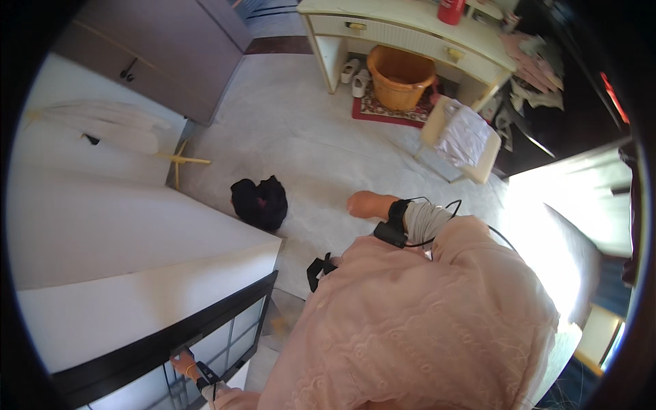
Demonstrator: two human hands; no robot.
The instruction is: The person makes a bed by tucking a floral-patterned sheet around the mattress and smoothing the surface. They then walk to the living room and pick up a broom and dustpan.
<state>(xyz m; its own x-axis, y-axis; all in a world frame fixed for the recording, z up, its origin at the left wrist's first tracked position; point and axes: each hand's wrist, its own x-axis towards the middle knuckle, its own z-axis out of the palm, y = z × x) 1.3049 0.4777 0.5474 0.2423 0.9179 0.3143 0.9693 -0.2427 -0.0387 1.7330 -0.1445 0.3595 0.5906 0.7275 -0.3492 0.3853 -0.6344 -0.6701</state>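
Note:
At the lower left, my left hand [182, 362] is closed around a small dark handle [187, 346] on the black frame of a glass-paned door [128, 346]; part of the grip is hidden. My right hand [370, 204] hangs over the grey floor, its fingers curled and nothing seen in it. A black strap and a small black box with a cable sit at that wrist. To the left of this hand, a crumpled black cloth item [260, 203] lies on the floor. My pink embroidered garment [410, 318] fills the lower middle.
A white wall corner [277, 245] stands beside the door. Ahead, a cream desk [410, 25] shelters a wooden tub [400, 84] and white shoes [360, 83] below it. A stool [482, 161] carries folded white cloth [464, 134]. A yellow stand's leg [192, 161] reaches across the floor at left.

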